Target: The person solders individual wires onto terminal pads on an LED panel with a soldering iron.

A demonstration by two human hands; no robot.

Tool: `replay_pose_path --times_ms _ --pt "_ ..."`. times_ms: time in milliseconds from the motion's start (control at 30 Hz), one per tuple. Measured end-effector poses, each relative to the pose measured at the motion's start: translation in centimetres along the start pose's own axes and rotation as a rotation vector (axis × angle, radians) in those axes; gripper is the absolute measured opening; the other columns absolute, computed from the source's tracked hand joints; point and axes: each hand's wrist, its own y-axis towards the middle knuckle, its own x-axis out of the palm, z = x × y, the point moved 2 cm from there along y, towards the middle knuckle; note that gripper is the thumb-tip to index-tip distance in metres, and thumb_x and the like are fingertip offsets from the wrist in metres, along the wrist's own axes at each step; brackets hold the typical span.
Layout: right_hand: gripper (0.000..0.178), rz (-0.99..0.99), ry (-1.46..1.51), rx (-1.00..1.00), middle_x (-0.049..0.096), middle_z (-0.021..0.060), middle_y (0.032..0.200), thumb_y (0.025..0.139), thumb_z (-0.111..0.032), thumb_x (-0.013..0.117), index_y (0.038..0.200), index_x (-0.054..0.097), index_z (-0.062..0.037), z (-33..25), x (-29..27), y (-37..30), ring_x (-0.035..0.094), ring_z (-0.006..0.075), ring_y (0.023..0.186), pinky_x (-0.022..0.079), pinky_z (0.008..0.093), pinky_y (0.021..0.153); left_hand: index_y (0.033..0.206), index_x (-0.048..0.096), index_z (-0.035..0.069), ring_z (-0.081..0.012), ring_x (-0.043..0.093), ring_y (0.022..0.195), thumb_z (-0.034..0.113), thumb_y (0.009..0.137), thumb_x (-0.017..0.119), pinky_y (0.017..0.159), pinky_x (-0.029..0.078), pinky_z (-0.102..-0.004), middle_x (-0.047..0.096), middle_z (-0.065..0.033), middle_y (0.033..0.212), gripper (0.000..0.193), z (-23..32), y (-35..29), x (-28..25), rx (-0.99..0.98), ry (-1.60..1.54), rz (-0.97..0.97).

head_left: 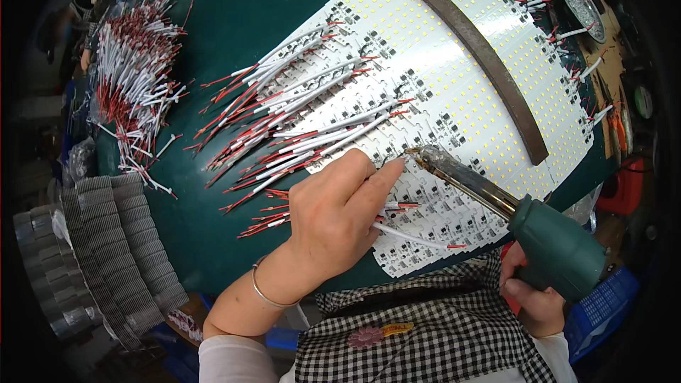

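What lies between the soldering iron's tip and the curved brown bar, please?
In the head view, only white circuit boards lie there.

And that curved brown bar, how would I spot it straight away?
On the green table, find the broad spread of white boards. Across their yellow-dotted part lies the bar, a long, plain, dark arc; the boards beneath are pale and speckled.

Grey ridged stacks [106,241] at left, a blue basket [611,299] and red object [621,190] at right.
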Motion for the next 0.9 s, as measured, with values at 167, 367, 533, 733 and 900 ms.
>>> replay_pose_path --times_ms 167,367,533,733,900 --pt "0.057 -0.080 -0.100 -0.091 0.058 0.0140 0.072 0.066 -0.002 0.068 0.119 0.050 0.0053 0.0 0.2 0.4 0.055 0.0174 0.053 0.045 0.0266 0.048 0.100 0.067 0.002 -0.0201 0.051 0.055 -0.002 0.057 0.066 0.044 0.040 -0.0326 0.046 -0.0048 0.071 0.043 -0.1 0.0 0.0 -0.004 -0.008 0.004" --pt "0.057 0.284 0.438 0.266 0.057 0.0136 0.071 0.062 0.001 0.064 0.117 0.049 0.0060 0.1 1.2 -0.1 0.055 0.0180 0.051 0.045 0.0280 0.047 0.100 0.067 0.002 -0.0199 0.051 0.054 -0.001 0.057 0.067 0.044 0.039 -0.0326 0.045 -0.0047 0.071 0.042 0.1 0.0 0.1 -0.010 0.008 -0.003" --pt "0.067 0.152 0.250 0.037 0.056 0.0119 0.064 0.069 -0.007 0.070 0.125 0.041 0.0129 -1.0 0.5 0.5 0.054 0.0163 0.045 0.048 0.0283 0.041 0.099 0.067 0.002 -0.0197 0.050 0.054 0.000 0.059 0.067 0.043 0.039 -0.0324 0.045 -0.0049 0.071 0.040 0.0 0.0 0.2 0.000 0.013 0.007" --pt "0.066 0.109 0.314 0.123 0.056 0.0128 0.061 0.072 -0.010 0.073 0.122 0.039 0.0177 -2.1 -0.3 0.4 0.053 0.0155 0.043 0.049 0.0268 0.039 0.099 0.067 0.002 -0.0197 0.049 0.053 0.000 0.060 0.067 0.042 0.038 -0.0322 0.044 -0.0050 0.070 0.039 0.0 0.0 0.2 0.003 0.030 0.005" --pt "0.067 0.250 0.279 0.176 0.062 0.0128 0.083 0.060 0.004 0.068 0.125 0.055 0.0066 -3.0 -0.1 -0.5 0.055 0.0157 0.058 0.043 0.0261 0.051 0.099 0.067 0.002 -0.0196 0.049 0.053 0.001 0.060 0.067 0.042 0.038 -0.0324 0.043 -0.0048 0.069 0.039 0.0 -0.1 0.4 0.008 0.040 -0.002"
